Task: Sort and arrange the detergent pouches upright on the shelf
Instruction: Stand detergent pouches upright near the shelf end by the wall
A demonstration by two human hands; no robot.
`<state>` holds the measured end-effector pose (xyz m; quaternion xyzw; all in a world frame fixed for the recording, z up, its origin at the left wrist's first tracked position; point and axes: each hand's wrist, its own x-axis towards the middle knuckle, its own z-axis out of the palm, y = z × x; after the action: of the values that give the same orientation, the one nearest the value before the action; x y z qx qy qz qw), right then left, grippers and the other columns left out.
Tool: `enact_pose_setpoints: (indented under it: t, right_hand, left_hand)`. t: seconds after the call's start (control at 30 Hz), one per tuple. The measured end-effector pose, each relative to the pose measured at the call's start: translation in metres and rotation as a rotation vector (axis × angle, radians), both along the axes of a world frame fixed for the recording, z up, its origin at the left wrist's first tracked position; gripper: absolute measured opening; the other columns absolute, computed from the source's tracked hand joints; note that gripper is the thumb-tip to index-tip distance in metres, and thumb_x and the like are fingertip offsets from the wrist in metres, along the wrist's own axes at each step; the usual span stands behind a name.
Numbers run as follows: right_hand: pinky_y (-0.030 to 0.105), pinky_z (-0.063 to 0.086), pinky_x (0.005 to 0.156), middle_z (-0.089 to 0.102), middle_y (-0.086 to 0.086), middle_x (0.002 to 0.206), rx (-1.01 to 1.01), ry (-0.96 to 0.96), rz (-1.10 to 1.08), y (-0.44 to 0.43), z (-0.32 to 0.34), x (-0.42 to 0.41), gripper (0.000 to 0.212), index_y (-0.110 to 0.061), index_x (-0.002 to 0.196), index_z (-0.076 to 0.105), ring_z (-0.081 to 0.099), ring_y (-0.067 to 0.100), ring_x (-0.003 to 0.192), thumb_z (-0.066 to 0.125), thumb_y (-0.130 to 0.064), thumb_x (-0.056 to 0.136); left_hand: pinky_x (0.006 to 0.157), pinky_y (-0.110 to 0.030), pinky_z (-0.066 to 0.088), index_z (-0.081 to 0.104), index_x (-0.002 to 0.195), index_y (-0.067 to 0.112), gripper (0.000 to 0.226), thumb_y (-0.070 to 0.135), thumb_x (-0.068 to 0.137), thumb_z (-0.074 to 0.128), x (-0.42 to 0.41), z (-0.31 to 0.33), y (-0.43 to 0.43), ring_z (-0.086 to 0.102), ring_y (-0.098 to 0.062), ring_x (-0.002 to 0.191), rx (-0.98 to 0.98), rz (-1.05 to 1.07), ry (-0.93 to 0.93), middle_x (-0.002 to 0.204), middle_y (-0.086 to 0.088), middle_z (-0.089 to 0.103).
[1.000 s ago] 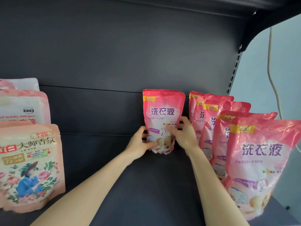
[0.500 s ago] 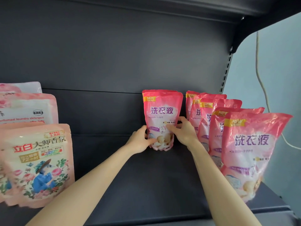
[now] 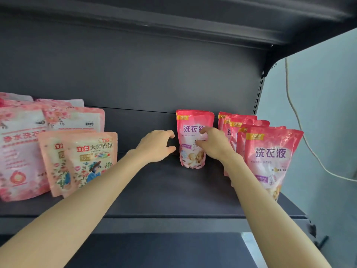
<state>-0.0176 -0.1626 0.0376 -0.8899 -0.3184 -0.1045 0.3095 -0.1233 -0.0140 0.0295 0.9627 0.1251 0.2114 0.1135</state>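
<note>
Now the left hand (image 3: 156, 146) has let go of the pink pouch (image 3: 188, 144) and hangs just off its 9 o'clock side, fingers spread in a loose curve around nothing. The right hand (image 3: 214, 146) has climbed from the pouch's base to its middle, curled fingertips on the front face; whether it still pinches the film I cannot tell. The pouch stands upright on its own at 12 o'clock on the shelf (image 3: 164, 190), near the back panel, so this placement looks about finished.

Its label reads "NEW" on a yellow tag and 洗衣液 in purple, matching the row of pink pouches (image 3: 270, 157) at 3 o'clock. At 9 o'clock, floral pouches (image 3: 92, 157) read 立白 大师香氛; a paler pouch (image 3: 77, 120) behind them says "perfumed laundry detergent".
</note>
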Motion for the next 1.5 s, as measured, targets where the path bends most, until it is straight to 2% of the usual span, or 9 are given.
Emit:
enact_pose_setpoints:
  t: [0.3, 0.4, 0.6, 0.77, 0.9, 1.07, 1.23, 1.4, 1.5]
  right_hand:
    - [0.035, 0.041, 0.093, 0.048, 0.007, 0.137, 0.063, -0.214, 0.22, -0.013, 0.031, -0.114, 0.041, -0.013, 0.131, 0.051, 0.053, 0.027, 0.115, 0.058, -0.024, 0.092]
    - [0.034, 0.044, 0.087, 0.049, 0.005, 0.135, 0.075, -0.238, 0.301, 0.0, 0.031, -0.153, 0.039, -0.014, 0.129, 0.051, 0.049, 0.023, 0.115, 0.057, -0.025, 0.092]
    - [0.039, 0.045, 0.093, 0.05, 0.003, 0.135, 0.102, -0.275, 0.45, 0.043, 0.036, -0.23, 0.038, -0.015, 0.129, 0.052, 0.049, 0.025, 0.118, 0.057, -0.024, 0.093]
    - [0.031, 0.042, 0.088, 0.05, 0.002, 0.134, 0.105, -0.293, 0.536, 0.1, 0.033, -0.291, 0.038, -0.014, 0.13, 0.052, 0.049, 0.023, 0.119, 0.055, -0.023, 0.093]
    - [0.039, 0.046, 0.092, 0.055, 0.005, 0.127, 0.132, -0.294, 0.568, 0.157, 0.022, -0.341, 0.034, -0.013, 0.124, 0.055, 0.052, 0.025, 0.114, 0.058, -0.022, 0.091]
    - [0.033, 0.045, 0.087, 0.056, 0.007, 0.122, 0.15, -0.273, 0.565, 0.226, 0.014, -0.393, 0.032, -0.009, 0.122, 0.057, 0.054, 0.024, 0.108, 0.058, -0.019, 0.091]
    - [0.038, 0.045, 0.094, 0.054, 0.005, 0.13, 0.15, -0.264, 0.538, 0.287, 0.017, -0.425, 0.037, -0.014, 0.127, 0.055, 0.05, 0.025, 0.119, 0.059, -0.024, 0.091]
    - [0.027, 0.038, 0.089, 0.057, 0.004, 0.127, 0.157, -0.313, 0.545, 0.35, 0.032, -0.439, 0.035, -0.013, 0.125, 0.057, 0.05, 0.023, 0.117, 0.057, -0.023, 0.092]
    - [0.035, 0.044, 0.093, 0.059, 0.006, 0.123, 0.185, -0.321, 0.557, 0.394, 0.04, -0.438, 0.033, -0.011, 0.123, 0.059, 0.053, 0.024, 0.114, 0.057, -0.023, 0.092]
  left_hand:
    - [0.091, -0.034, 0.038, 0.045, 0.133, 0.021, 0.043, 0.034, 0.093, 0.053, -0.135, 0.026, -0.028, 0.043, -0.021, 0.12, 0.116, 0.14, -0.234, 0.126, 0.0, 0.055]
    - [0.095, -0.036, 0.037, 0.047, 0.133, 0.02, 0.043, 0.032, 0.092, 0.056, -0.185, 0.026, -0.025, 0.044, -0.022, 0.122, 0.148, 0.206, -0.238, 0.129, -0.001, 0.055]
    - [0.102, -0.037, 0.034, 0.046, 0.135, 0.021, 0.047, 0.032, 0.091, 0.056, -0.279, 0.025, 0.005, 0.043, -0.021, 0.125, 0.192, 0.325, -0.25, 0.135, 0.001, 0.052]
    - [0.1, -0.038, 0.036, 0.047, 0.134, 0.02, 0.046, 0.033, 0.091, 0.057, -0.35, 0.021, 0.053, 0.042, -0.023, 0.124, 0.198, 0.424, -0.26, 0.134, -0.001, 0.052]
    - [0.101, -0.036, 0.034, 0.048, 0.134, 0.021, 0.046, 0.032, 0.091, 0.058, -0.407, 0.016, 0.105, 0.042, -0.023, 0.126, 0.186, 0.451, -0.267, 0.136, 0.0, 0.051]
    - [0.096, -0.037, 0.038, 0.047, 0.134, 0.023, 0.047, 0.034, 0.09, 0.058, -0.463, 0.008, 0.176, 0.043, -0.02, 0.122, 0.187, 0.445, -0.24, 0.132, 0.002, 0.053]
    - [0.093, -0.037, 0.041, 0.051, 0.13, 0.021, 0.044, 0.035, 0.089, 0.06, -0.492, 0.014, 0.242, 0.048, -0.019, 0.113, 0.182, 0.417, -0.264, 0.124, 0.003, 0.058]
    - [0.089, -0.036, 0.042, 0.052, 0.127, 0.024, 0.041, 0.036, 0.089, 0.059, -0.501, 0.027, 0.308, 0.049, -0.018, 0.107, 0.195, 0.384, -0.307, 0.116, 0.004, 0.059]
    - [0.094, -0.038, 0.041, 0.051, 0.127, 0.023, 0.041, 0.036, 0.089, 0.059, -0.499, 0.032, 0.348, 0.048, -0.019, 0.113, 0.196, 0.386, -0.323, 0.119, 0.004, 0.059]
